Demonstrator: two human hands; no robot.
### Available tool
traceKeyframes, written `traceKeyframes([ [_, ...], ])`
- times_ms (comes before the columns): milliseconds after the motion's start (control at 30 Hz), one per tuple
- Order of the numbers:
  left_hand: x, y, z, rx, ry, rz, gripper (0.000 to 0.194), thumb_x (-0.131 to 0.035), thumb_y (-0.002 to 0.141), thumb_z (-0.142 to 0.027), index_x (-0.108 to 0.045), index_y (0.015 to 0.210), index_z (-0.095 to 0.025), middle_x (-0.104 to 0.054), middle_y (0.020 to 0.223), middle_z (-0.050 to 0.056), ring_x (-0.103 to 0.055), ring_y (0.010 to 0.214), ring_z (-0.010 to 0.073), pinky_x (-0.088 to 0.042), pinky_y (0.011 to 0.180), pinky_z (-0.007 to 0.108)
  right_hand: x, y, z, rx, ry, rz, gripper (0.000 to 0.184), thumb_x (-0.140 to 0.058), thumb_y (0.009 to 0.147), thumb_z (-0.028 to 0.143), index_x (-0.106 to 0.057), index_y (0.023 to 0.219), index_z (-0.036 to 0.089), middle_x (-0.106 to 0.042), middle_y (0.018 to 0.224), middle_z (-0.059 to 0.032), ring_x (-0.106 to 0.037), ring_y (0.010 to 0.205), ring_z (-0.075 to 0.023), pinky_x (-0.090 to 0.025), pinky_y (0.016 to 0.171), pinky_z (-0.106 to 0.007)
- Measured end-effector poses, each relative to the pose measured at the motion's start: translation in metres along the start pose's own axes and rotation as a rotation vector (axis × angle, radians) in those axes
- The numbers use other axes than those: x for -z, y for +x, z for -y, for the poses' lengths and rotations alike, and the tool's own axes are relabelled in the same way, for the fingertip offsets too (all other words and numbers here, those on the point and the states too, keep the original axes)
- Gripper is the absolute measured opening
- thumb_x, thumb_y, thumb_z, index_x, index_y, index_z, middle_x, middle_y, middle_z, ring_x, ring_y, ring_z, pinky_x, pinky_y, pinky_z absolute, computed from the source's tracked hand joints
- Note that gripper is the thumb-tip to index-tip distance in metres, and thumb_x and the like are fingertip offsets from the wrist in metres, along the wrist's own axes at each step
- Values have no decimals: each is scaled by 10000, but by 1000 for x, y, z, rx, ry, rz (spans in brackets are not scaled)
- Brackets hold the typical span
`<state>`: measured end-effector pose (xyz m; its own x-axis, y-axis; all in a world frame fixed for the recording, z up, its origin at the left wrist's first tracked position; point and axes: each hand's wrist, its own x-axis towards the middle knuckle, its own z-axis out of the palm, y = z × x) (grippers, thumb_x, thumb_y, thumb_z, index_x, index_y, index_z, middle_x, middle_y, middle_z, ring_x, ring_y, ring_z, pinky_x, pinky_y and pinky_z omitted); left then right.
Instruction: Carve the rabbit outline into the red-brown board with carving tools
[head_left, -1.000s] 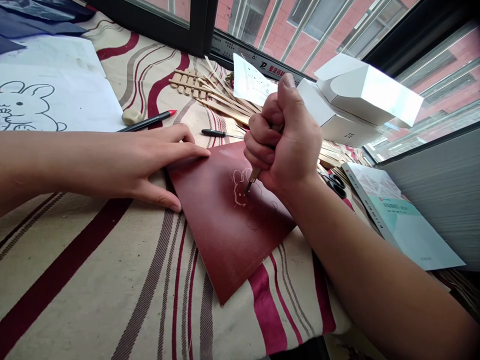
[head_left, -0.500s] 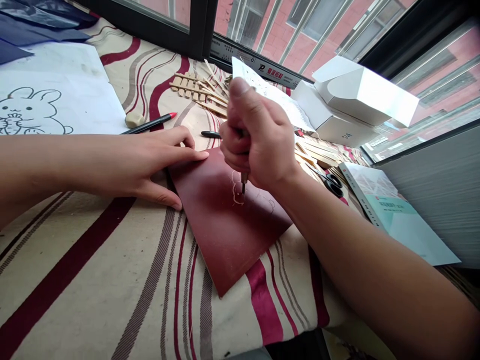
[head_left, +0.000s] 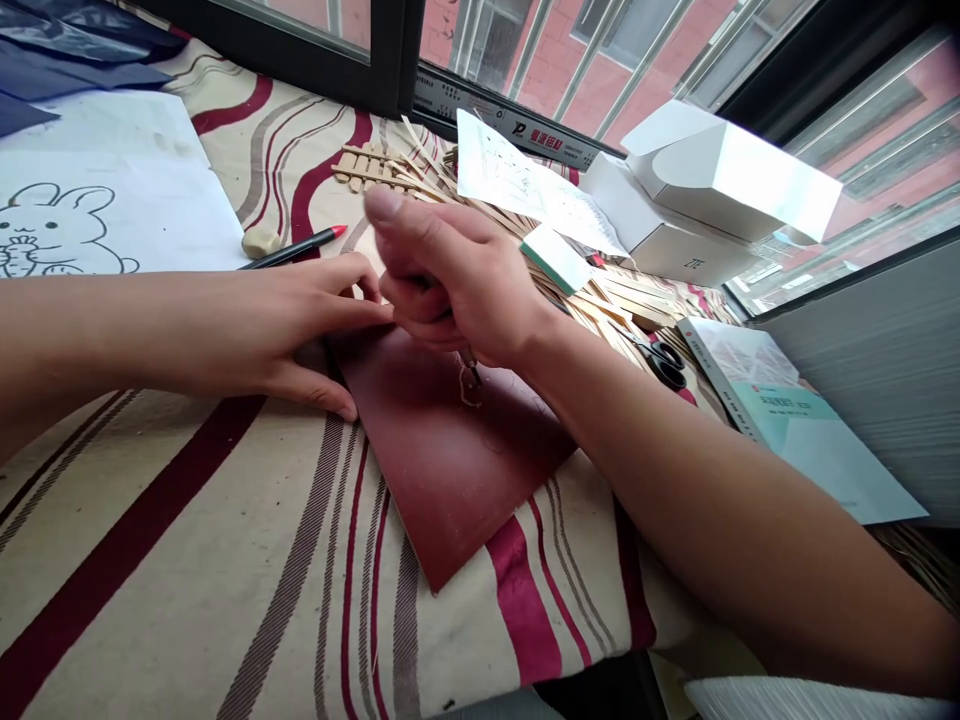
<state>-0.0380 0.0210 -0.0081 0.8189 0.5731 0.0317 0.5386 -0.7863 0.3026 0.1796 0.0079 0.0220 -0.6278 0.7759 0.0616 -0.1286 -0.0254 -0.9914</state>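
Note:
A dark red board (head_left: 442,455) lies on the striped cloth (head_left: 187,560). My left hand (head_left: 285,325) rests flat on the cloth with fingers spread, its fingertips pressing the board's upper left edge. My right hand (head_left: 450,275) is closed in a fist around a carving tool (head_left: 471,368), whose tip touches a pale scratched rabbit outline on the board. Most of the tool's handle is hidden inside the fist.
A rabbit drawing on white paper (head_left: 67,235), an eraser (head_left: 261,240) and a red-tipped pencil (head_left: 296,247) lie at left. Wooden sticks (head_left: 390,170), white boxes (head_left: 712,190), scissors (head_left: 664,360) and a book (head_left: 795,425) sit behind and right, below the window.
My right hand has swung leftward over the board, tilting the tool so the fist now sits close to my left fingertips. The left hand has stayed in place.

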Motion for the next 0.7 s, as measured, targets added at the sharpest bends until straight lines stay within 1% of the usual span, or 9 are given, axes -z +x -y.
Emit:
traceKeyframes([
  [67, 0, 0, 1, -6, -22, 1, 873, -428, 908, -901, -650, 1460, -261, -489, 1480, 72, -482, 1389, 330, -372, 1252, 462, 2, 2, -1, -28, 5, 59, 548, -668, 1000, 521, -371, 633, 244, -237, 567, 73, -175, 480, -72, -132, 424, -266],
  [133, -1, -1, 3, 1, -25, 5, 884, -467, 909, -883, -576, 1547, -281, -496, 1471, 80, -485, 1379, 331, -403, 1220, 439, 5, 5, -3, -55, 42, 30, 548, -647, 1009, 537, -334, 668, 244, -212, 570, 86, -129, 487, -63, -105, 425, -246],
  [233, -2, -4, 7, 7, 9, 16, 872, -531, 927, -827, -447, 1643, -337, -506, 1446, 82, -521, 1300, 315, -463, 1132, 405, 9, 9, -7, -72, 87, -139, 590, -682, 975, 578, -301, 676, 240, -194, 552, 104, -98, 484, -45, -87, 420, -220],
  [333, -3, -7, 8, -11, 40, 3, 882, -493, 952, -827, -355, 1688, -362, -497, 1447, 80, -532, 1271, 309, -477, 1096, 393, 12, 14, -11, -115, 118, -337, 580, -677, 993, 529, -305, 659, 235, -209, 518, 105, -111, 448, -41, -84, 414, -215],
  [400, -3, -7, 6, -33, 61, -18, 885, -449, 969, -839, -328, 1700, -355, -496, 1434, 82, -541, 1257, 297, -479, 1088, 381, 14, 16, -13, -129, 137, -404, 575, -673, 997, 521, -308, 658, 234, -215, 509, 106, -121, 430, -39, -78, 416, -210],
  [467, -3, -8, 5, -47, 83, -37, 864, -401, 994, -832, -331, 1699, -338, -494, 1427, 80, -542, 1258, 280, -465, 1119, 383, 14, 15, -13, -113, 145, -354, 577, -707, 967, 534, -317, 666, 234, -213, 521, 108, -130, 429, -38, -76, 421, -205],
  [533, -3, -8, 6, -55, 93, -38, 848, -386, 1007, -820, -345, 1693, -323, -498, 1420, 80, -540, 1264, 273, -458, 1140, 397, 14, 13, -11, -99, 162, -232, 580, -721, 953, 536, -307, 677, 238, -196, 543, 112, -118, 441, -36, -70, 424, -199],
  [633, -3, -7, 9, -43, 76, -5, 855, -471, 976, -822, -393, 1671, -331, -508, 1416, 79, -536, 1287, 291, -477, 1130, 409, 14, 8, -7, -108, 182, -75, 570, -673, 985, 533, -278, 698, 239, -179, 566, 114, -90, 468, -33, -77, 420, -180],
  [700, -3, -6, 10, -35, 65, 3, 869, -510, 952, -829, -414, 1659, -333, -509, 1432, 84, -527, 1310, 308, -474, 1144, 421, 14, 7, -6, -119, 176, -19, 579, -679, 973, 556, -275, 713, 235, -176, 574, 117, -77, 485, -32, -83, 414, -166],
])
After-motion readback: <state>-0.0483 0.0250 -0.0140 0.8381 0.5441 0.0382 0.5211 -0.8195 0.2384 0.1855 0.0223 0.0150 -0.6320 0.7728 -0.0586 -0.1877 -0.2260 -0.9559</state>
